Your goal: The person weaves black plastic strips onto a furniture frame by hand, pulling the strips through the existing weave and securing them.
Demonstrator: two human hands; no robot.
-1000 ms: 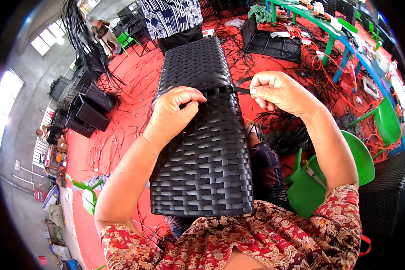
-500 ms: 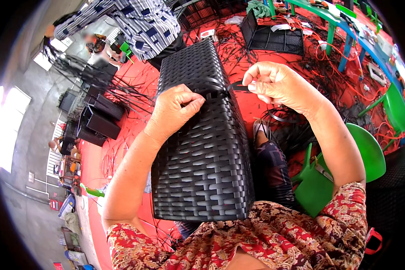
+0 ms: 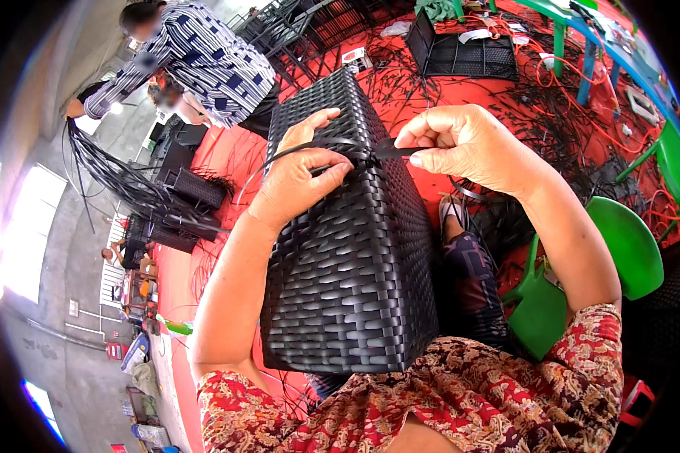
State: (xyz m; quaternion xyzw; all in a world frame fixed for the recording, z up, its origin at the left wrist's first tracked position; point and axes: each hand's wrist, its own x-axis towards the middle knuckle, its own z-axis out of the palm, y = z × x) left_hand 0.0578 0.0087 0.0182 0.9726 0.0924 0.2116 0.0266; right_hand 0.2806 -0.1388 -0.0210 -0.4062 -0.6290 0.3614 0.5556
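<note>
A long black woven box [image 3: 340, 279] of flat plastic strips lies before me, its near end at my lap. My left hand [image 3: 298, 177] rests on its top, thumb and forefinger pinched at the weave beside the upper right edge. A loose black strip [image 3: 329, 142] runs across the back of that hand. Off the right edge, my right hand [image 3: 472, 147] pinches the end of a flat black strip [image 3: 395, 151], which stretches to the weave near my left fingertips. The exact spot where the strip enters the weave is hard to make out.
At the far left a person in a patterned shirt [image 3: 211, 57] holds a bundle of black strips [image 3: 121, 181]. A green chair [image 3: 540, 302] stands at my right, a blue table [image 3: 582, 34] at the far right. Loose strips litter the red floor [image 3: 400, 90].
My left hand's fingers have lifted, and a strip now lies across them. The strip in my right hand is drawn straighter toward the box. The person at the far left has leaned into fuller view.
</note>
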